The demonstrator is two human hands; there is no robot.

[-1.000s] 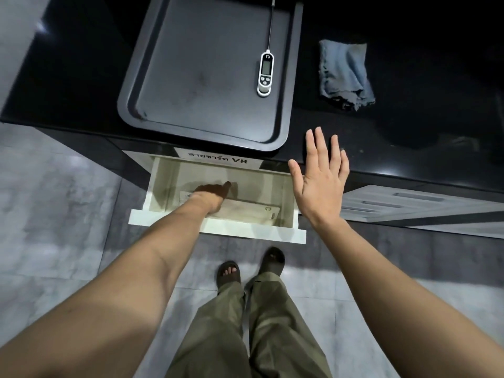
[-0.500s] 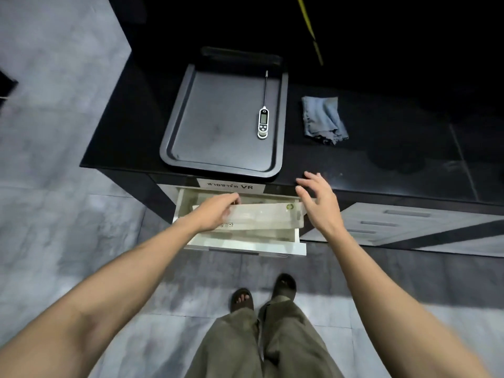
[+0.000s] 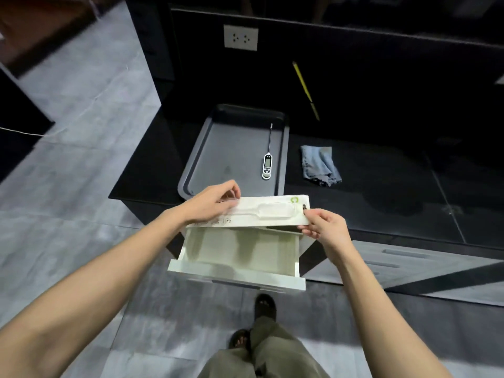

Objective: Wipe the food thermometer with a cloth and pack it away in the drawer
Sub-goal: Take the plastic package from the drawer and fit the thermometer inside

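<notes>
Both hands hold a flat white blister pack (image 3: 261, 212) level above the open drawer (image 3: 240, 257), one at each end. The left hand (image 3: 211, 203) grips the pack's left end, fingers curled over its far edge and the thumb beneath, out of sight. The right hand (image 3: 323, 223) pinches the right end between thumb and fingertips, close to the pack's near corner. Between the two hands the clear moulded window of the pack shows a long thin shape with a wider end; whether anything sits inside it cannot be told. A small green mark is printed near the corner just beyond the right hand. Directly under the hands the drawer stands pulled out, pale inside, its white front edge nearest the person's feet (image 3: 256, 320). Beyond the left hand, on the black counter (image 3: 381, 192), lies a dark metal tray (image 3: 218, 154), and the food thermometer (image 3: 267, 162) rests on the tray's right side, its white body toward the hands and its thin probe pointing away. It is touched by neither hand and lies well apart from the pack. Beyond the right hand, just to the right of the tray, a crumpled blue-grey cloth (image 3: 320, 166) sits on the counter, also untouched. Farther off, a yellow strip (image 3: 303, 84) slants across the dark wall, and a white wall socket (image 3: 240, 38) is set above it to the left
</notes>
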